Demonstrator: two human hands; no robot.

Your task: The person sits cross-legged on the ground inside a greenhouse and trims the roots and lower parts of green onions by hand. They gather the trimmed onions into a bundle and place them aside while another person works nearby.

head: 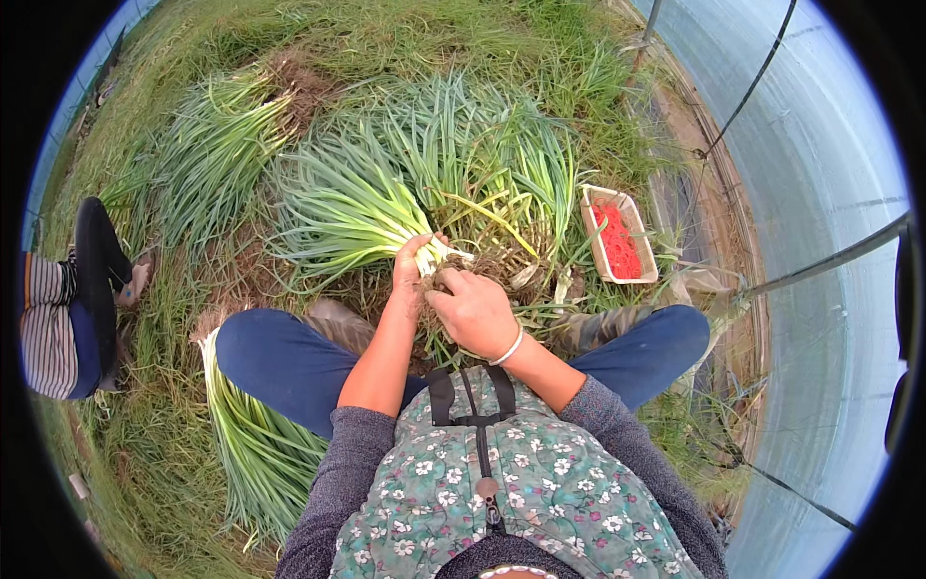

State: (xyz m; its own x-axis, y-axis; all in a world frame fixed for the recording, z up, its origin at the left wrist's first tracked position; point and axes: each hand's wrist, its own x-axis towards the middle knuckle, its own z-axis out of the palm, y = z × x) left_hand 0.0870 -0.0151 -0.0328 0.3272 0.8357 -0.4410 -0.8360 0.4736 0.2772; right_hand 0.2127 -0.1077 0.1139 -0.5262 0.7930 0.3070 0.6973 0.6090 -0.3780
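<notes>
My left hand is wrapped around the white stems of a bunch of green onions, whose leaves fan out to the upper left. At the root end of that bunch, my right hand has its fingers bent against the brown, soil-covered roots. Whether it pinches any of them is hidden by the fingers. Just beyond both hands lies a loose pile of green onions, with yellowed leaves and tangled roots on its near right side.
A shallow basket of red bands stands at the right. Another onion heap lies at the upper left. Trimmed-looking onions rest beside my left knee. A person's striped sleeve shows at far left; plastic sheeting rises at right.
</notes>
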